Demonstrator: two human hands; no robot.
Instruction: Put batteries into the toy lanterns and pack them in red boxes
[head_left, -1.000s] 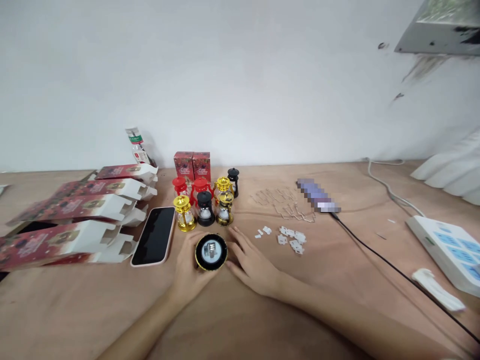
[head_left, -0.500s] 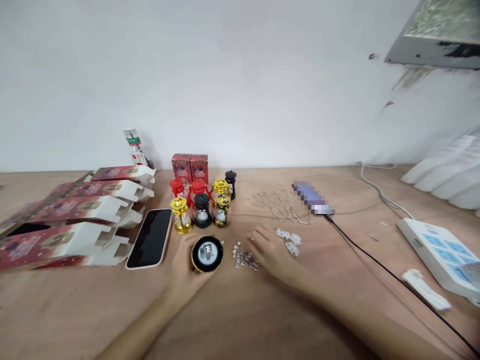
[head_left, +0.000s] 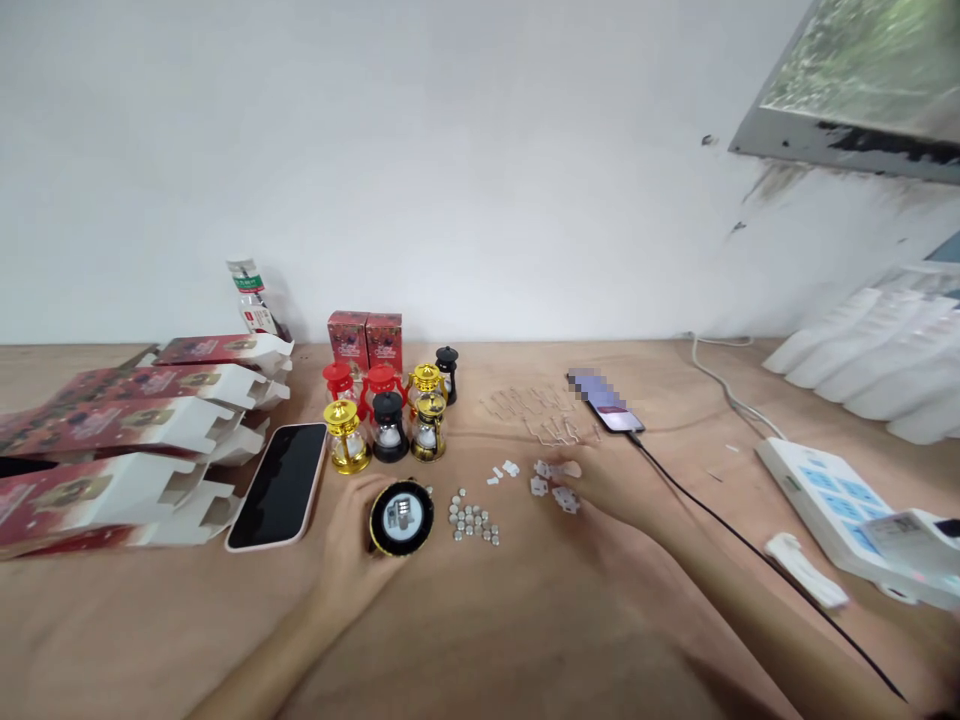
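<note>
"While the head camera looked down on the counter (head_left: 480, 640), what did the left hand (head_left: 343, 530) have?"

"It was clamped on a round black-and-gold piece (head_left: 402, 517), curled about its left side. The metal contacts (head_left: 405, 512) in the pale middle of the piece faced up toward the camera."

"And the right hand (head_left: 592, 488)?"

"Well to the right of the round piece, with its fingertips at some white plastic clips (head_left: 538, 487). I couldn't tell whether its fingers were together or apart; they were too blurred."

"What lay between them?"

"Just right of the round piece, loose silver discs (head_left: 472, 520). Farther right and slightly beyond were small white tabs (head_left: 510, 467)."

"Beyond the round piece?"

"Lanterns (head_left: 388, 428) in red, gold and black stood close together, with two red boxes (head_left: 349, 340) behind. Beyond it and to the right were thin bent wires (head_left: 555, 436), then a cabled phone (head_left: 621, 415)."

"And left of it?"

"Past the hand, a pink-edged phone (head_left: 277, 487) lay with its screen dark. Farther left of the round piece were red-and-white cartons (head_left: 112, 490), their flaps open."

"Far right of it?"

"A white unit (head_left: 821, 490) with blue squares on top."
</note>
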